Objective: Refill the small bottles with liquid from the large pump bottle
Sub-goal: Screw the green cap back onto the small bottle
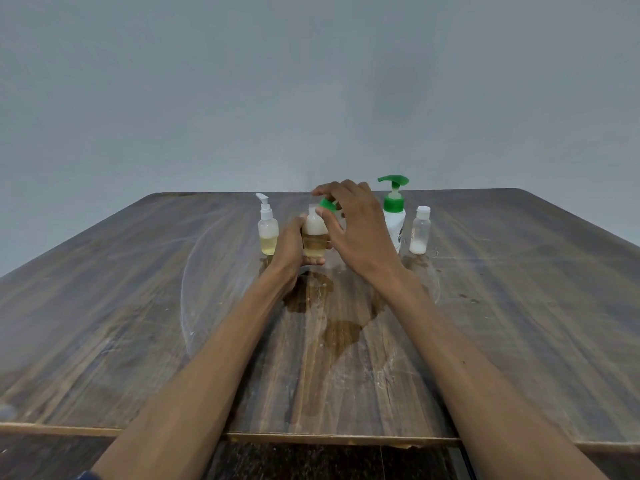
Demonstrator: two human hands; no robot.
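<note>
Grey wall rises behind a wood-grain worktop (138,306), whose surface is scuffed with pale arcs and carries dark wet patches (341,332) near the middle.

Four containers stand in a loose row toward the far edge. At the left, a clear spray bottle (267,227) with a white nozzle is upright, roughly half full of yellowish liquid. Next to it, the left hand (289,249) wraps its fingers around a small bottle (314,237), holding it upright just above or on the worktop; which one cannot be told. This bottle holds amber liquid in its lower half and looks cloudy white above. The right hand (353,226) is over the bottle's neck, its fingers pinched on a green cap (327,204) that sits tilted at the mouth; whether the cap is seated or loose cannot be told.

Just right of that hand stands the pump bottle (394,216), white and opaque with a green collar and green pump head, so its contents are hidden. Its lower part is partly covered by the right wrist. Beside it on the right, apart from it, is a clear flip-top bottle (420,231) with a white cap, upright, nearly empty except for a shallow white layer at the bottom.
</note>
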